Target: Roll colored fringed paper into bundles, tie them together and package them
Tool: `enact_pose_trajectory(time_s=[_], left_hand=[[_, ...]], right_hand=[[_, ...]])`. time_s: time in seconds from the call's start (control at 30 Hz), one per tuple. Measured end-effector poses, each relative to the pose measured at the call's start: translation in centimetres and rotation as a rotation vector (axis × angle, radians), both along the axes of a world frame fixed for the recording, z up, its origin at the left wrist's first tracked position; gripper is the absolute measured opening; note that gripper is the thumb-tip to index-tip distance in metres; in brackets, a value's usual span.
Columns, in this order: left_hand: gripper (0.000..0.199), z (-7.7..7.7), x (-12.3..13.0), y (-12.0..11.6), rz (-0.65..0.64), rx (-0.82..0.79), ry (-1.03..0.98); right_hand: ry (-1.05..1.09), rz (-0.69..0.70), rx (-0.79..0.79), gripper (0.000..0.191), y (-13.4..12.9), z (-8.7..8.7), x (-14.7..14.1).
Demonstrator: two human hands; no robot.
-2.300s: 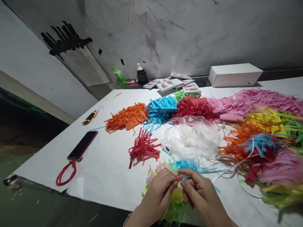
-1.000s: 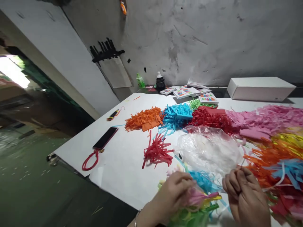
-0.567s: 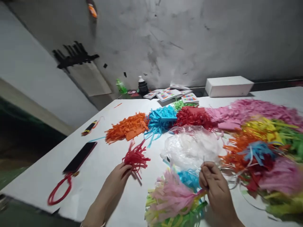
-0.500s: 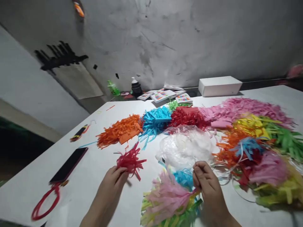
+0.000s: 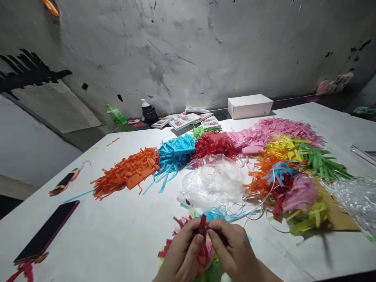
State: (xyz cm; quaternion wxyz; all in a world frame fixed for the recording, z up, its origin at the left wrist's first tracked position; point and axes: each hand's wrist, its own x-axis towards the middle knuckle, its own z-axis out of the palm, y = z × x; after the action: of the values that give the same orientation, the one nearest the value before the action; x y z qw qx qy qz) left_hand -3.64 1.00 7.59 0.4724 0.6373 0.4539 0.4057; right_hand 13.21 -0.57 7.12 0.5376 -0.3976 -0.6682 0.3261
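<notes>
My left hand (image 5: 185, 250) is closed around a red tissue-paper tassel (image 5: 202, 223), with one strip standing up between its fingers and fringes showing to the left. Fingertips meeting it from the right, my right hand (image 5: 235, 244) pinches at the tassel's near end; what exactly sits in that pinch is hidden. Beneath both hands lie tissue tassels in pink, yellow and green (image 5: 213, 270), mostly covered. Just beyond is a blue tassel (image 5: 214, 213). A clear plastic bag with white contents (image 5: 213, 182) rests behind the hands, and white string (image 5: 258, 207) trails to its right.
Fringed paper bundles in orange (image 5: 129, 172), blue (image 5: 176, 150), red (image 5: 217, 145) and pink (image 5: 284, 131) line the back. Mixed tassels (image 5: 299, 194) lie right, beside clear plastic (image 5: 355, 197). A phone (image 5: 48, 231) lies left. A white box (image 5: 249, 106) stands by the wall.
My left hand has brought the red tassel rightward to my right hand, which has shifted left and down. The hands now meet over the tassel pile. The view has swung to the right.
</notes>
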Motion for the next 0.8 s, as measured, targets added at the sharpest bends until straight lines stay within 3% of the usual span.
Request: enact_pose_trajectory(time_s=[0.17,0.33,0.6,0.8], left_hand=[[0.036,-0.4,0.9,0.8,-0.066,-0.109,-0.04],[0.035,-0.6,1.5,0.8,-0.14,-0.211,-0.093],[0.038,-0.6,2.2,0.5,-0.133,-0.29,-0.244],[0.039,-0.3,2.2,0.6,-0.108,-0.236,-0.167]], right_hand=[[-0.012,-0.123,0.053,0.011,-0.4,-0.6,0.9],[-0.04,-0.143,0.078,0.012,-0.5,-0.3,1.4],[-0.017,-0.209,0.022,0.012,-0.7,-0.9,1.0],[-0.064,-0.189,0.033,0.012,-0.7,-1.3,1.3]])
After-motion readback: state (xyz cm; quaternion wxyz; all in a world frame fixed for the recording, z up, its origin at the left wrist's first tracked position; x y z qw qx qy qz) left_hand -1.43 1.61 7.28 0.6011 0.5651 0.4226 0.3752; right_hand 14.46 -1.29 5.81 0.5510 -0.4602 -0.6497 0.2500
